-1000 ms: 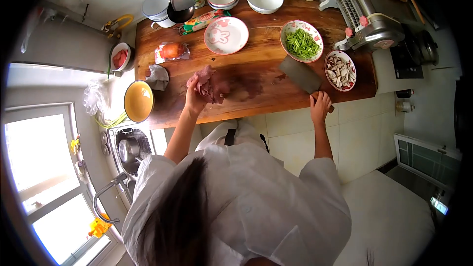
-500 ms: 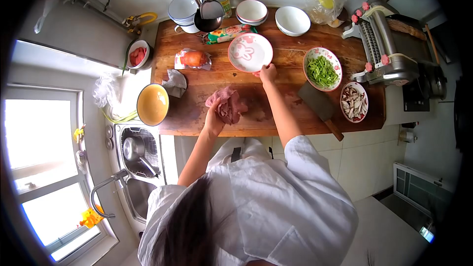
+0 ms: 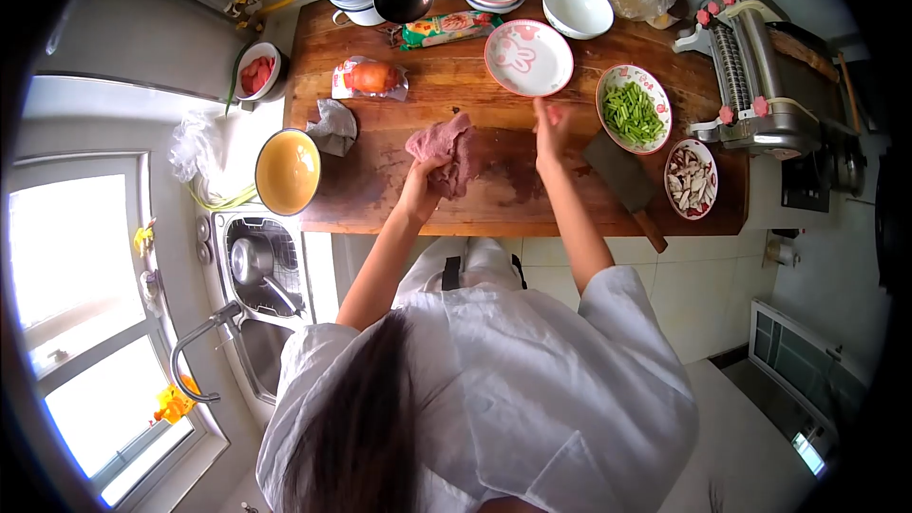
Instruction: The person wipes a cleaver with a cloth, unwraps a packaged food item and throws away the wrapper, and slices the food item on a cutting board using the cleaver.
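My left hand is closed around a crumpled pink cloth, held over the wooden worktop. To its right, my right hand is empty, with its fingers stretched out and a little blurred. It is just in front of a white plate with a pink rabbit pattern, apart from it. A cleaver lies right of that hand, its wooden handle over the front edge. Beyond the blade are a bowl of chopped green vegetable and a bowl of sliced mushrooms.
A yellow bowl, a grey crumpled cloth and a packaged orange-red food are on the left. White bowls and a green packet line the back. A pasta machine stands far right, a sink lower left.
My right hand has let go of the plate and drawn back toward me. The plate now sits farther right and slightly back. The pink cloth stays in my left hand; the view has shifted.
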Demonstrator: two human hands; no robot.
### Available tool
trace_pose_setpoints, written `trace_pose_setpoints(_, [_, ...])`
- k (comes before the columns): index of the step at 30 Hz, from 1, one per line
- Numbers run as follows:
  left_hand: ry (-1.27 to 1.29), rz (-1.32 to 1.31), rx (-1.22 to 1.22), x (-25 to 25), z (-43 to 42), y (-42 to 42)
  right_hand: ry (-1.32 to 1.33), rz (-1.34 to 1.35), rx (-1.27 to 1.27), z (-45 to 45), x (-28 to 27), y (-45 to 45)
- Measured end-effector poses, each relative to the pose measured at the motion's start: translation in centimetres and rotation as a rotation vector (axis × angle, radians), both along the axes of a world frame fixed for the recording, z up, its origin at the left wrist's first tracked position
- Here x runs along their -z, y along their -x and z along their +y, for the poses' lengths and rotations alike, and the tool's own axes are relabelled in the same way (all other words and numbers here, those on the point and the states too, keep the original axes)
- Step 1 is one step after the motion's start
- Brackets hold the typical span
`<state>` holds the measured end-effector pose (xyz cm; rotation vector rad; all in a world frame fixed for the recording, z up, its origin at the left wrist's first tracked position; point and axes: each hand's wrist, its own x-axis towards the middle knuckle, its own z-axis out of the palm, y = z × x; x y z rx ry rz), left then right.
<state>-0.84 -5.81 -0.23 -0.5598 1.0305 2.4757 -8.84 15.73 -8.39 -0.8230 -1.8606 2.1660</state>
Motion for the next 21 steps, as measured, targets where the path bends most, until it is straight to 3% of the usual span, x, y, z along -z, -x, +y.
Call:
trace_pose_setpoints(1, [-0.071,-0.045,0.000,0.1,0.6,0.3,0.053,-0.081,-0.246,-1.3,-4.5,-3.0])
trace_pose_setpoints(2, [-0.075,-0.049,0.006,-0.5,1.5,0.7,0.314,-0.090,-0.395,-1.7,-2.8,-5.0])
trace_pose_setpoints(3, [-0.057,-0.013,0.064,-1.6,2.7,0.9,0.732,-0.167,-0.383,-2.0,-1.9,-7.7])
trace_pose_setpoints(4, [-0.041,0.025,0.125,-2.0,3.8,1.0,1.099,-0.084,-0.544,-2.1,-3.8,-9.2])
trace_pose_setpoints(6, [0.002,0.071,0.170,-0.9,5.9,1.3,1.373,0.105,-0.537,-2.3,-5.4,-11.4])
trace_pose_setpoints(7, [0.060,0.095,0.161,-0.2,6.9,1.3,1.367,0.107,-0.522,-2.0,-4.6,-11.7])
trace_pose_setpoints(9, [0.112,0.112,0.171,1.7,7.9,1.5,0.684,-0.031,-0.315,-1.2,-2.5,-12.5])
trace_pose_setpoints(11, [0.349,0.127,0.202,3.5,8.2,2.0,0.506,-0.029,-0.135,0.6,-4.7,-12.8])
trace_pose_setpoints(12, [0.345,0.127,0.213,3.3,8.3,1.9,0.431,-0.028,-0.078,1.6,-5.0,-13.0])
trace_pose_setpoints(14, [0.192,0.079,0.182,2.4,8.7,1.4,0.391,0.118,-0.048,3.1,-6.5,-13.1])
trace_pose_setpoints(15, [0.072,0.045,0.172,3.6,8.9,1.1,0.152,0.180,-0.045,4.0,-6.4,-13.1])
trace_pose_setpoints(18, [0.073,-0.092,0.348,1.2,10.6,0.3,-0.383,0.165,-0.352,5.0,-10.1,-13.3])
trace_pose_setpoints(20, [0.149,0.036,0.425,1.2,11.3,-0.4,-0.366,0.135,-0.445,4.5,-11.6,-12.8])
trace_pose_setpoints(21, [-0.091,-0.073,0.464,0.8,11.3,-0.3,-0.349,0.110,-0.545,4.1,-12.1,-12.6])
